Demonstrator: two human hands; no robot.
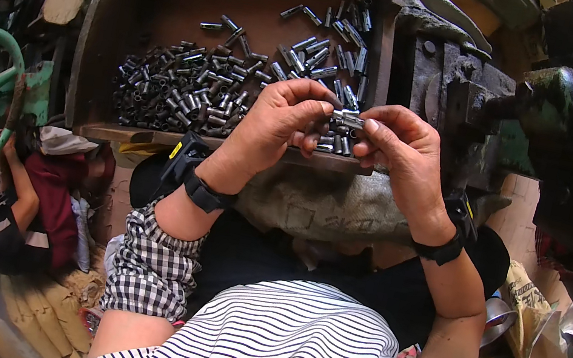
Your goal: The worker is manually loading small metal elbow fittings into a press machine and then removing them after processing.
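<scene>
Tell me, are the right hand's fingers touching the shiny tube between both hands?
Touching. The head view shows the right fingers pinching the shiny tube at its right end.

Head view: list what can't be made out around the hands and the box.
All in the head view:
- Ends of the held metal piece: covered by the left hand and right hand.
- Floor of the wooden box under the dark tubes: hidden by that heap.
- Part of the box's far wall: cut off by the upper edge.
- Fine marks on the tubes: too small.
</scene>
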